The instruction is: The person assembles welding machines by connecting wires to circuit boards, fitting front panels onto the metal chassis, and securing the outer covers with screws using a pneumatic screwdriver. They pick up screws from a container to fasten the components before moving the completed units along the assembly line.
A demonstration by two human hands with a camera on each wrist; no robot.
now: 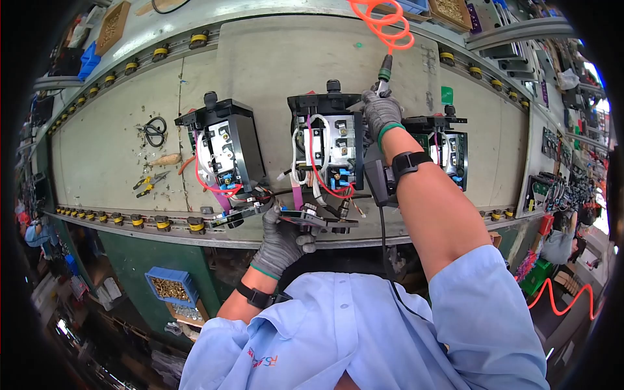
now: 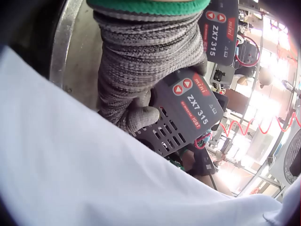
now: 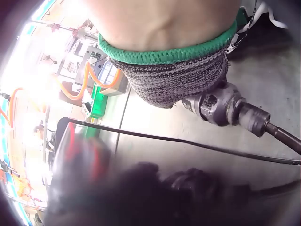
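Observation:
Three black welding-machine units with exposed wiring stand in a row on the workbench: a left unit (image 1: 246,146), a middle unit (image 1: 341,133) and a right unit (image 1: 455,153). My gloved left hand (image 1: 279,246) grips the middle unit's front panel (image 2: 188,106), marked ZX7 315, its thumb on the vented face. That panel leans out toward my body, with red, white and purple wires running behind it. Beyond the middle unit's right side, my gloved right hand (image 1: 382,116) holds an air screwdriver (image 3: 218,106). The tool's bit end is seen only in the right wrist view.
An orange coiled hose (image 1: 393,32) feeds the screwdriver from above. Black-handled scissors (image 1: 155,132) and yellow-handled pliers (image 1: 151,184) lie on the left. Yellow-and-black rollers (image 1: 161,54) line the bench edges. Below its front edge is a blue bin (image 1: 156,273) of brass parts.

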